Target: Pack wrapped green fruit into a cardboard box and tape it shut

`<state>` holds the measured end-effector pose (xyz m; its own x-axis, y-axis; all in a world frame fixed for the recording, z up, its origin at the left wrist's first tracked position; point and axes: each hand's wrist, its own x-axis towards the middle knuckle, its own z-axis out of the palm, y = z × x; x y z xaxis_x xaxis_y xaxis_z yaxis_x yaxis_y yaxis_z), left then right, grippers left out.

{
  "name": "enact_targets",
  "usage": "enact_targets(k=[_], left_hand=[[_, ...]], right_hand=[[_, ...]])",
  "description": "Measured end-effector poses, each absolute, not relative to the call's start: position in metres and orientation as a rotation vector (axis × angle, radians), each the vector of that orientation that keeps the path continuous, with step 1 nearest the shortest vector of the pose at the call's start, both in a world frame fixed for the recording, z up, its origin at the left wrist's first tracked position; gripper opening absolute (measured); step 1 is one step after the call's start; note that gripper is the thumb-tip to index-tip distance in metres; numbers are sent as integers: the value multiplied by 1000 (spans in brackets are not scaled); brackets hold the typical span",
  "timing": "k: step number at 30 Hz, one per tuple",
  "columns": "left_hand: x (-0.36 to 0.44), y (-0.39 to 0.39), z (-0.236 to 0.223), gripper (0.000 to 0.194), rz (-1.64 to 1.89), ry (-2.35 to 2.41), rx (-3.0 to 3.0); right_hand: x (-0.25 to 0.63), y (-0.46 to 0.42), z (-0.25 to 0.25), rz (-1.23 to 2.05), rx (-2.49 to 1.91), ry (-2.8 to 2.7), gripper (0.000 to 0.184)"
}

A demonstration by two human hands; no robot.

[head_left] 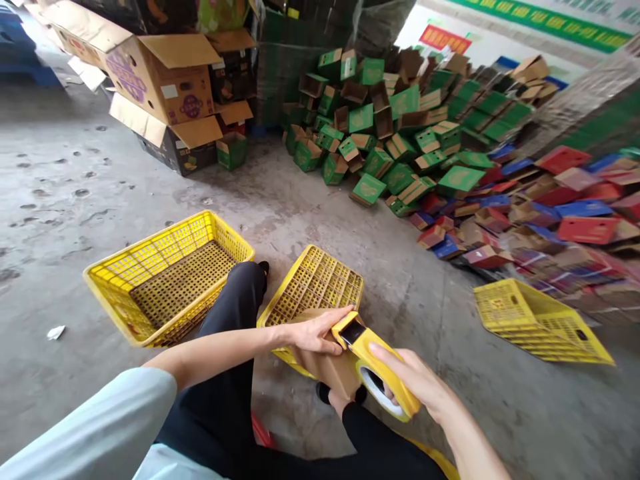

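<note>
A plain brown cardboard box (327, 370) lies across the upturned yellow crate (320, 273) between my legs. My left hand (317, 333) rests on top of the box, fingers stretched out and thumb apart. In my right hand (413, 373) is a yellow tape dispenser (387, 367) with a roll of tape in it. The dispenser's front end is at the box, right by my left fingertips, which hide part of the contact. Whether tape is stuck on the box cannot be made out.
An upright yellow crate (170, 273) stands beside my left leg, and another yellow crate (535, 320) lies to the right. Green cartons (370, 189) and red and blue cartons (587, 230) pile up ahead. Large open boxes (185, 93) stack at the back left.
</note>
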<state>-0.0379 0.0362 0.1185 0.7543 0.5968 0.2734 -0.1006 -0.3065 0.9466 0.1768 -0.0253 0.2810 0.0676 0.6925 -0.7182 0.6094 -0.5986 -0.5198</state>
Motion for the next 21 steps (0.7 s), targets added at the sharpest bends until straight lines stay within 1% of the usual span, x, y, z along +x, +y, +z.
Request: enact_targets(k=[7, 14, 19, 21], left_hand=[[-45, 42, 117, 114, 714, 291, 1639], [-54, 54, 120, 120, 687, 336, 1655], [-46, 60, 125, 133, 717, 343, 1626], [-41, 60, 128, 131, 725, 349, 1620]], right_hand=[[172, -21, 270, 1482, -2233, -1412, 50], [164, -12, 266, 1470, -2209, -1500, 53], [162, -14, 268, 1421, -2199, -1526, 52], [164, -17, 269, 1444, -2190, -1509, 52]])
